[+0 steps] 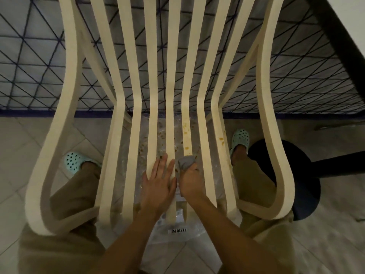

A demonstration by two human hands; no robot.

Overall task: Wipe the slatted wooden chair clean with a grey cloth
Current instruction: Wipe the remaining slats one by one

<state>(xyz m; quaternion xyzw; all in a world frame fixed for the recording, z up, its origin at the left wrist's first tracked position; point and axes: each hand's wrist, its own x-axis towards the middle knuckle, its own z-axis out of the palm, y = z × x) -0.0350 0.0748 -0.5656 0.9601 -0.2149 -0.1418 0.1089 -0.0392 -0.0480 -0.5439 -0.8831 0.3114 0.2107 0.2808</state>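
The pale slatted wooden chair (136, 123) fills the view from above, its seat slats running toward me. Brown stains mark the slat right of centre and the one beside it. My left hand (158, 180) lies flat with straight fingers on the centre slats near the seat's front. Right beside it, my right hand (190, 180) grips a bunched grey cloth (185, 162), which presses on the stained slat just below the stains.
A clear plastic sheet (177, 232) with brown crumbs lies on the tiled floor under the seat. My feet in teal clogs (74, 161) straddle the chair. A black round stool base (284, 180) stands at the right. A patterned mattress (35, 62) lies behind.
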